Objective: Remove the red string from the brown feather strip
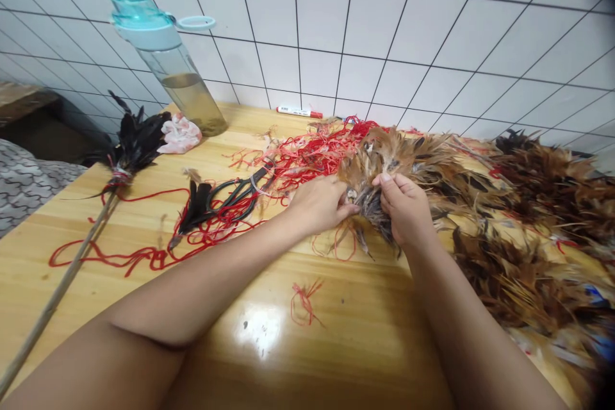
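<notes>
My left hand [321, 204] and my right hand [404, 208] meet over a bundle of brown feathers [384, 160] at the middle of the wooden table [365, 333]. Both hands are closed, pinching the quill ends of the bundle from either side. A tangle of red string [307, 154] lies just behind my left hand. Black scissors [240, 195] rest to its left, beside a small bunch of black feathers [196, 205].
A thin stick tipped with black feathers [127, 147] runs along the table's left. A clear water bottle [177, 70], a pink cloth [179, 134] and a red-capped marker [298, 111] stand near the tiled wall. Heaps of brown feathers [538, 237] cover the right side.
</notes>
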`<state>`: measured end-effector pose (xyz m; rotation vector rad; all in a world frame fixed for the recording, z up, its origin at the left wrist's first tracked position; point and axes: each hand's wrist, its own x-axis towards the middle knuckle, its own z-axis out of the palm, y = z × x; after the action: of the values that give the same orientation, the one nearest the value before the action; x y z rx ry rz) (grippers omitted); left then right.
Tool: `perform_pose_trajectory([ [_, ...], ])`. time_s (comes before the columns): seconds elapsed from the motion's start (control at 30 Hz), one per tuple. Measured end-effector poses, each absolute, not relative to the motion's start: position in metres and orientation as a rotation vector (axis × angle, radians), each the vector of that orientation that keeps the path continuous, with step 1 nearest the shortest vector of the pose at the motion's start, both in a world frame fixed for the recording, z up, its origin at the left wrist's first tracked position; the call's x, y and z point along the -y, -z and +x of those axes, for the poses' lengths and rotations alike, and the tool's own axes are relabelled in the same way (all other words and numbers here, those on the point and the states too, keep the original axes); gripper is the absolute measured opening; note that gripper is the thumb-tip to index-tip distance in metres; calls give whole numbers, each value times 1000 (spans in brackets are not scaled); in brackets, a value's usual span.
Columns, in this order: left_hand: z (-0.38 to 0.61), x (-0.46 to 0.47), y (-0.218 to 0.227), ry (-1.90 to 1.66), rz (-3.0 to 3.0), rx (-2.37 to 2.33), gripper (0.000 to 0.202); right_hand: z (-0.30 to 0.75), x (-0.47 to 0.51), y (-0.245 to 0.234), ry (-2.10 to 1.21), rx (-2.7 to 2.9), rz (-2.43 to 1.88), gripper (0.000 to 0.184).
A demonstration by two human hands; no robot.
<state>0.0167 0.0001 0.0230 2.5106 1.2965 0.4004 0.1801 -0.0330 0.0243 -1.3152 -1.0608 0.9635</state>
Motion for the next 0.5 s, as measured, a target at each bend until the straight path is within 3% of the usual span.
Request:
perform_pose_trajectory([
  [0.17, 23, 6, -16, -313, 2593, -1392, 42, 175, 35, -20, -912, 1134, -1362, 37],
  [0.5, 10, -10, -24, -291, 2570, -1544, 24, 172, 36, -17, -867, 1193, -1409, 29],
])
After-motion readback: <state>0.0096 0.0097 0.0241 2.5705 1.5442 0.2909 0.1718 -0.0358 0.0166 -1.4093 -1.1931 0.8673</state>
